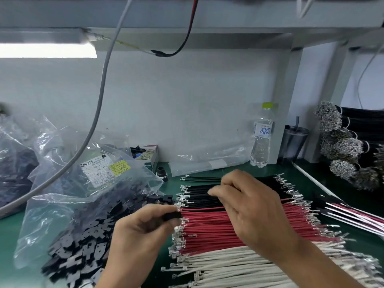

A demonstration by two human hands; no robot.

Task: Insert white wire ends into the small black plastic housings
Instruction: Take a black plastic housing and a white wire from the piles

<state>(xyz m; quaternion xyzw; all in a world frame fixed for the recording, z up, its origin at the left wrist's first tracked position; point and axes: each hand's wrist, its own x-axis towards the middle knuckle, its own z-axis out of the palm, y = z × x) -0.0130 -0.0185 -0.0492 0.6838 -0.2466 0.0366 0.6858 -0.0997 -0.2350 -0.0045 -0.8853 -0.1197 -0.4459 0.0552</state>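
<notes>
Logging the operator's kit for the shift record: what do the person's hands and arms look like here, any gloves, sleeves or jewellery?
Both the left hand and the right hand are bare: no gloves, no finger cots. No rings show on the visible fingers, and no watch or wristband at either wrist. Both forearms are uncovered as far as the frame's bottom edge, so no sleeve is in view.

White bag label [97, 171] reads "27.06.24"; water bottle [262, 135] label shows blue characters, blurred.
</notes>
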